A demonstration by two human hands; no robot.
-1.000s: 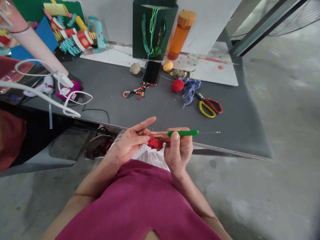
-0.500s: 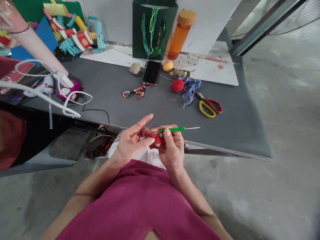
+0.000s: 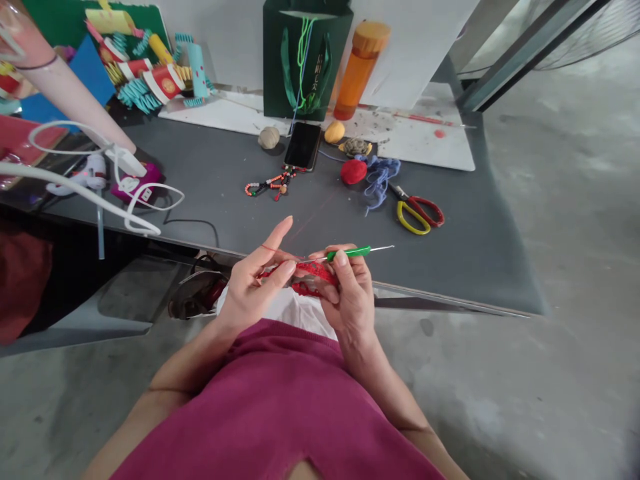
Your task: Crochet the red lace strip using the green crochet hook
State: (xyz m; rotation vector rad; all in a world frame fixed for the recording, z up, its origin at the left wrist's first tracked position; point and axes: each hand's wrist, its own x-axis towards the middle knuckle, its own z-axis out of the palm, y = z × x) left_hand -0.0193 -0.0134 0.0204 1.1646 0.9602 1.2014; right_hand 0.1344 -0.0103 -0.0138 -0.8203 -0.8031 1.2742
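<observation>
My left hand (image 3: 257, 280) pinches the left end of a red crocheted piece (image 3: 317, 270) between thumb and fingers. Its index finger is raised, with a thin red strand running over it. My right hand (image 3: 350, 287) grips the green handle of a crochet hook (image 3: 356, 253); one metal tip points out to the right, and another thin metal end reaches left to the crochet. The right fingers also touch the right side of the red piece. From the left hand, the strand runs toward a red ball of yarn (image 3: 354, 172) on the table.
On the grey table (image 3: 460, 267) lie scissors (image 3: 420, 212), tangled blue yarn (image 3: 381, 177), a phone (image 3: 303, 145) with a beaded strap, and a beige yarn ball (image 3: 269, 137). Behind stand a green paper bag (image 3: 305, 67) and an orange bottle (image 3: 361, 70). White cables (image 3: 90, 187) cross the left.
My hands have moved slightly apart, stretching the red crochet between them. The hook has shifted a little and tilts upward more to the right. The left index finger has moved left.
</observation>
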